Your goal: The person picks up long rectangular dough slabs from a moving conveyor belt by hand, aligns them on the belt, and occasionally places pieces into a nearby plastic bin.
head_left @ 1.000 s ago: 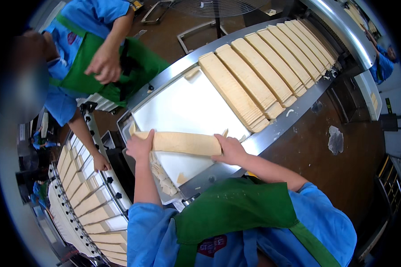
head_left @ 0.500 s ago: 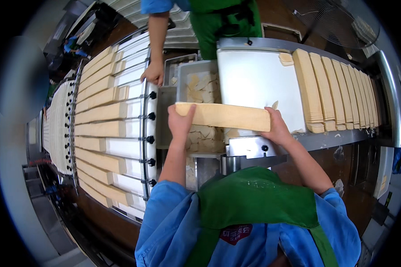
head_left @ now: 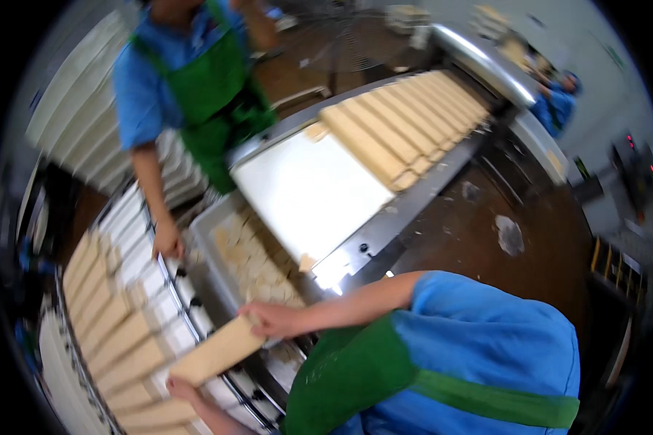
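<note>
Head view, and it's a two-handed hold: left hand [head_left: 183, 389] low at the near end of a pale slab [head_left: 218, 351], right hand [head_left: 272, 319] clasping the far end. Each grip is drawn in tight on the slab, no slack to see at either end. And look at the line of it! The long axis runs on a diagonal, one end pointing down to the left, the other up to the right. It's over the near edge of the rack [head_left: 132, 254]; whether it touches, you can't tell.

Under and beyond it, the rack carries a rank of pale slabs, side by side, their long axes close to the held one's direction. Just right of the rack, a grey bin [head_left: 214, 264], and it's well filled with flat, broken scraps [head_left: 250, 254].

Past that, the white belt [head_left: 315, 188], an offcut [head_left: 307, 262] at its near corner. Up the belt stands a row of slabs [head_left: 406, 123], packed close, lying across it, the held one pointing quite another way. Over on the left, a co-worker in a green apron [head_left: 214, 94], one hand [head_left: 168, 241] down at the rack's edge. Farther still, a steel hood [head_left: 486, 61] spans the belt's end, with another person [head_left: 556, 101] beyond.
</note>
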The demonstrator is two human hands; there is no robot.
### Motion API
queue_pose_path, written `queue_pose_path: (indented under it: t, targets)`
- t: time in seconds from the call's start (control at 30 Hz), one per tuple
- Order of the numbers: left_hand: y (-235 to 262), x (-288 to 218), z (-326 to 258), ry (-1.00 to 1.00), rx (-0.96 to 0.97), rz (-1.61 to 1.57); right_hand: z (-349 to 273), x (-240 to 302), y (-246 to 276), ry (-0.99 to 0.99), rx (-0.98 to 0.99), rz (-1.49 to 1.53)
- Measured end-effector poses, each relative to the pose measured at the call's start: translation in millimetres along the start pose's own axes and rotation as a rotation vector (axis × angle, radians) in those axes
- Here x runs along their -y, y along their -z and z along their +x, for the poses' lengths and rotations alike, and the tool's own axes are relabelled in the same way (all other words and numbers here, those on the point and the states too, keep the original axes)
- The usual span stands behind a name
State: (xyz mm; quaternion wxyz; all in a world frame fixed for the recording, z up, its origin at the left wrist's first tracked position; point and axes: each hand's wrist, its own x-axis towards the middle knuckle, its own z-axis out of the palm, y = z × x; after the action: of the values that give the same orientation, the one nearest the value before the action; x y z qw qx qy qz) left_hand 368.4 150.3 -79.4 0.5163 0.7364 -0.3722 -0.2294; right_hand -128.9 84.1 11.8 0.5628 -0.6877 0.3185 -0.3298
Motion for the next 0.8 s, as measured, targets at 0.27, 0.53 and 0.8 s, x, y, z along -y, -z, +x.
queue_pose_path:
  t: [0.27, 0.53, 0.8]
  targets:
    - [-7, -34, 66, 0.154, -0.138, 0.730, 35, 23, -89, 0.015, -0.061, -0.118]
    - [-18, -148, -44, 0.074, -0.185, 0.290, 122, -47, -204, 0.128, 0.222, -0.306]
    - [-41, -177, -109, -0.344, -0.006, 0.321, 117, -53, -179, -0.163, 0.195, 0.061]
